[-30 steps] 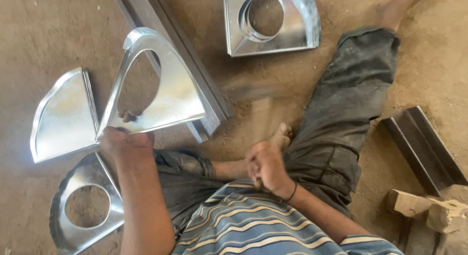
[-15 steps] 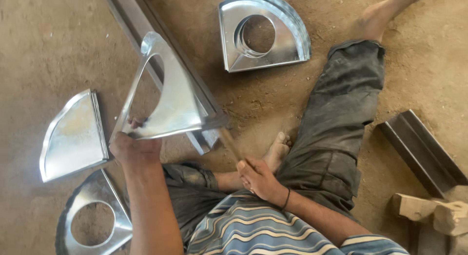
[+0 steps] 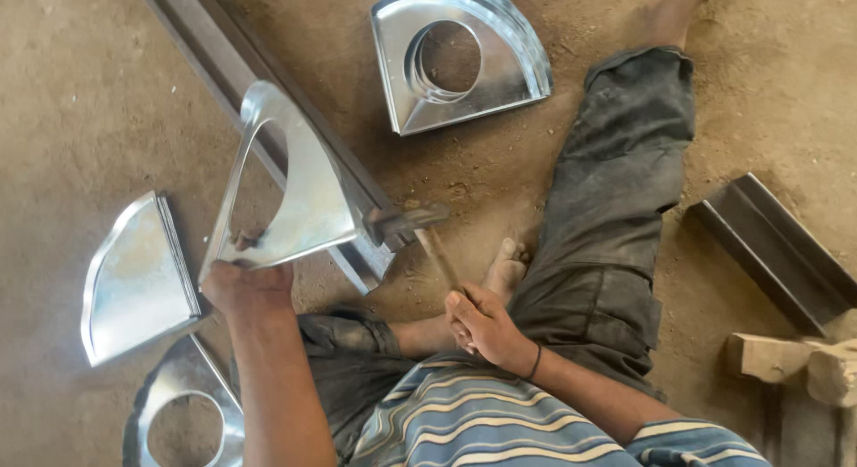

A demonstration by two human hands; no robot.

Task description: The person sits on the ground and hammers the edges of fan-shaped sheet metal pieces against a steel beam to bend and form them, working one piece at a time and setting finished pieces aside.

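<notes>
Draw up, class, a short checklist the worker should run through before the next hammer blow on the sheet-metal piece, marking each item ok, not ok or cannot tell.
1. Left hand has a grip on the sheet-metal piece: ok.
2. Piece's edge rests on the steel bar: ok.
3. Right hand grips the hammer by its handle: ok.
4. Left hand's fingers away from the hammer head: ok, they hold the far corner.
5. Bare foot away from the strike point: not ok, it lies close below.
6. Hammer head tight on handle: cannot tell.
</notes>
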